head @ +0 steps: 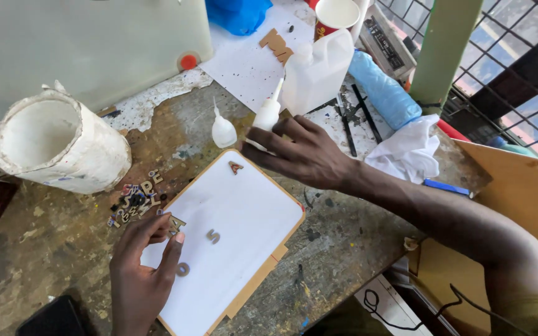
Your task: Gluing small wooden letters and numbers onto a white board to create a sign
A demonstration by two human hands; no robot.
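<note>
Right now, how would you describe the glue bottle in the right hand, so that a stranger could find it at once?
Start from the white board with wooden edges in the middle of the table. Just beyond its far corner, the right hand grips a small white glue bottle with a long thin nozzle pointing up. A similar bottle stands free to its left, touched by no hand.

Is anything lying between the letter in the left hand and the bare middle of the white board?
Nothing visible. The left hand pinches a small wooden letter at the white board's left edge. The glued letters sit apart, toward the near side and far corner.
</note>
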